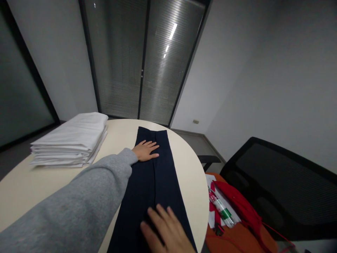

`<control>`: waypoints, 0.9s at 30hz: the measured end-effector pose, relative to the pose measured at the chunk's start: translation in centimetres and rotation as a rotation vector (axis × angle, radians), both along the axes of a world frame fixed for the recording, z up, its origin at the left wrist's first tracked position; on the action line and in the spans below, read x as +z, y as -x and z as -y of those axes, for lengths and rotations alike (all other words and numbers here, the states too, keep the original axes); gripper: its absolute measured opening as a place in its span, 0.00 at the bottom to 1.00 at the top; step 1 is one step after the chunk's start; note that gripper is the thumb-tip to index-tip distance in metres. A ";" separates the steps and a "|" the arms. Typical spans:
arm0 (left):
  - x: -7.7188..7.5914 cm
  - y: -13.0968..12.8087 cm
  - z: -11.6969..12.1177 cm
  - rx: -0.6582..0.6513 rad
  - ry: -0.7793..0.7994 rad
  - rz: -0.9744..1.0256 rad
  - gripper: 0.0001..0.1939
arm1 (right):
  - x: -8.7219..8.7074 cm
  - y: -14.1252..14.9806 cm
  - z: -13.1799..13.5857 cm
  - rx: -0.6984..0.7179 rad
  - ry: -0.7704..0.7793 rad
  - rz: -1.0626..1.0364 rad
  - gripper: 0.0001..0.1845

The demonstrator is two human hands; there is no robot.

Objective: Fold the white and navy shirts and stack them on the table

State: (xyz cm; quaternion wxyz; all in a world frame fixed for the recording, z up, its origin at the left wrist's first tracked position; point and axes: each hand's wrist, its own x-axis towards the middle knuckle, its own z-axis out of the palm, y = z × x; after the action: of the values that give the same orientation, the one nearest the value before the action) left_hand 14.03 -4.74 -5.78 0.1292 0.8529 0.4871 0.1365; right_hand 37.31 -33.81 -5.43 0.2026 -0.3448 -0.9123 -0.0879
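A pair of navy trousers (pixel 164 175) lies lengthwise on the round cream table (pixel 189 175), its waist end near the far edge and a seam line running down the middle. My left hand (pixel 145 151) rests flat on the upper part, fingers stretched out and holding nothing. Closer to me, my right hand (pixel 168 232) is over the lower part with its fingers apart, slightly blurred. Whether it touches the cloth I cannot tell. The near end of the trousers runs out of view.
A stack of folded white cloth (pixel 76 137) sits on the table's left side. At the right stands an orange-seated chair (pixel 218 242) with a black mesh back (pixel 284 182). On its seat are a plastic bottle (pixel 223 211) and a red bag (pixel 237 203).
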 end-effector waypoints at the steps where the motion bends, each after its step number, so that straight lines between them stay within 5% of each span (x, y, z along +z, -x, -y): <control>1: 0.0 0.0 0.0 -0.002 -0.004 -0.003 0.34 | 0.8 -0.4 -1.0 -0.009 -0.007 0.031 0.35; 5: 0.1 0.1 0.2 -0.010 -0.009 -0.030 0.36 | 0.6 -0.9 -3.2 -0.046 -0.017 0.104 0.49; 9: -0.1 0.2 0.1 -0.015 -0.008 -0.045 0.37 | -1.9 -0.7 -3.1 -0.033 -0.042 0.133 0.47; 14: 0.4 0.2 -0.2 0.011 -0.020 -0.041 0.36 | -1.9 -0.7 -2.8 -0.035 -0.027 0.151 0.48; 23: 1.7 1.7 -1.5 0.412 -0.197 0.015 0.38 | -2.7 -1.1 -3.4 -0.007 -0.077 0.109 0.49; 27: 1.0 2.1 -1.4 0.373 -0.180 -0.007 0.40 | -5.4 0.1 -3.6 -0.021 -0.241 0.060 0.37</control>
State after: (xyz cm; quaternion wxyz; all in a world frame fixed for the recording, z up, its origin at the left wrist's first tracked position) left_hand 11.89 -3.32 -4.82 0.0231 0.7565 0.6228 0.1981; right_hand 37.25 -30.24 -10.87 0.2143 -0.3248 -0.8971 -0.2094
